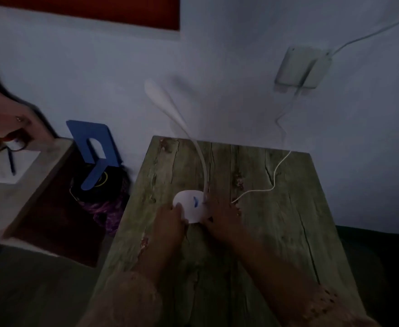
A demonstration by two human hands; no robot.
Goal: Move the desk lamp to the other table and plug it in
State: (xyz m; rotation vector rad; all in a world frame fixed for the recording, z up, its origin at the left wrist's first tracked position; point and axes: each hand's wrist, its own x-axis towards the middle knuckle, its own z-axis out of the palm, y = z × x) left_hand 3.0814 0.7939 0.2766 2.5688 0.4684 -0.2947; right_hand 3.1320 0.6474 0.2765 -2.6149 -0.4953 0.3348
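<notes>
Head view: the desk lamp (190,206) stands at the centre of the frame on the weathered wooden desk (276,232); its white oval base sits between both hands, its thin neck curving up to a blurred head toward the upper middle. The left hand (170,220) cups the base's near left edge, its grip closed on it; the right hand (222,217) lies against the base's right side by the neck's foot, though whether its grip is closed I cannot tell. A white cord (272,182) trails right and upward toward the wall socket (300,67) at upper right.

The lamp looks light, smooth plastic; the neck seems flexible and poor to lift by; the base is the steadier hold, with the cord minded for snagging.
</notes>
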